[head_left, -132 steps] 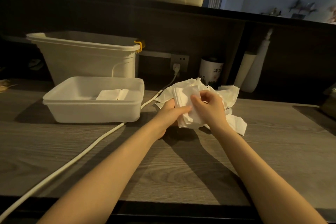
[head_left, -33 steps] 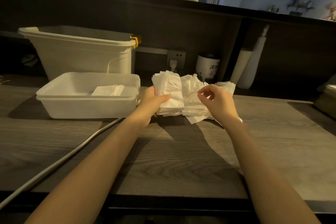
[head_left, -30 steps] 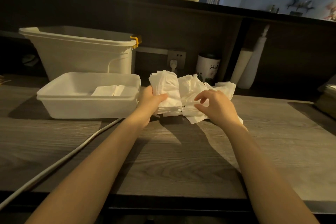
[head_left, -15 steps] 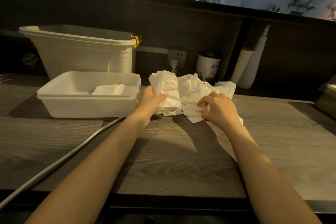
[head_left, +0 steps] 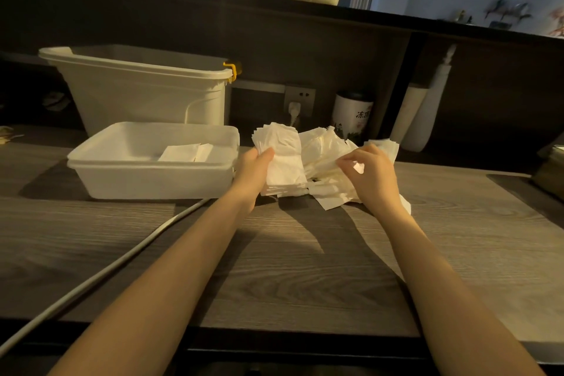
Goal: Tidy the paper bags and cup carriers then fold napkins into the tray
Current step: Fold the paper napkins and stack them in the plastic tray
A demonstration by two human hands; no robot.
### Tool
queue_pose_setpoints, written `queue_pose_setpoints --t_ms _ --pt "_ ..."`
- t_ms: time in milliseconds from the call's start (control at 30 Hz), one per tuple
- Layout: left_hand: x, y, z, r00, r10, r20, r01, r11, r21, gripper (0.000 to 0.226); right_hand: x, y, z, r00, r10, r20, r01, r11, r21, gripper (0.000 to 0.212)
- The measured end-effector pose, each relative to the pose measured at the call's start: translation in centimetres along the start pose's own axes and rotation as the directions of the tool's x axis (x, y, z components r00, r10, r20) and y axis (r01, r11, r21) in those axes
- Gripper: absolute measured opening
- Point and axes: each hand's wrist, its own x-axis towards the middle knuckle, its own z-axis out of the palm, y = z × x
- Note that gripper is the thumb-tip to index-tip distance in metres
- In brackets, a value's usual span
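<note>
On the far left a tall white bin [head_left: 137, 91] with a yellow clip at its rim stood against the dark back wall; what lay inside it could not be seen. Just in front of it sat the shallow white tray [head_left: 152, 175] on the wooden counter [head_left: 290, 268], and inside lay folded napkins [head_left: 186, 152] toward its right half. A white cable [head_left: 100, 272] ran across the counter from the lower left toward the tray's right corner.

Just right of the tray, the left hand [head_left: 254, 172] gripped a stack of napkins [head_left: 282, 159], thumb curled over its front face, holding the stack tilted up off the counter. Beside it a loose napkin pile [head_left: 323, 156] rested on the counter, touching the stack. The right hand [head_left: 370, 174] hovered over that pile with fingers bent, thumb and forefinger pinching a single sheet at its edge.

Behind the pile stood a white canister [head_left: 352, 116] with dark lid and printed characters.
</note>
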Motion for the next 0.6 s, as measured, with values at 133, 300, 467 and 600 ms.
queue_pose_setpoints --t_ms 133,300,467,600 --pt "0.2 0.1 0.1 0.999 -0.041 -0.032 0.042 0.999 0.019 0.035 -0.1 -0.9 -0.4 0.995 0.095 -0.033 -0.088 0.979 0.182 0.017" --pt "0.3 0.1 0.3 0.996 -0.073 -0.042 0.075 0.997 0.035 0.037 0.1 -2.1 -1.1 0.974 0.183 -0.131 -0.099 0.873 0.478 0.013" --pt "0.2 0.2 0.4 0.997 -0.063 -0.053 0.068 0.993 0.1 0.039 0.5 -2.9 -1.7 0.921 0.385 -0.057 -0.246 0.69 0.68 0.014" --pt "0.4 0.2 0.5 0.997 -0.075 -0.033 0.08 0.984 0.159 0.039 0.3 -3.5 -1.7 0.863 0.478 0.164 -0.437 0.543 0.717 0.013"
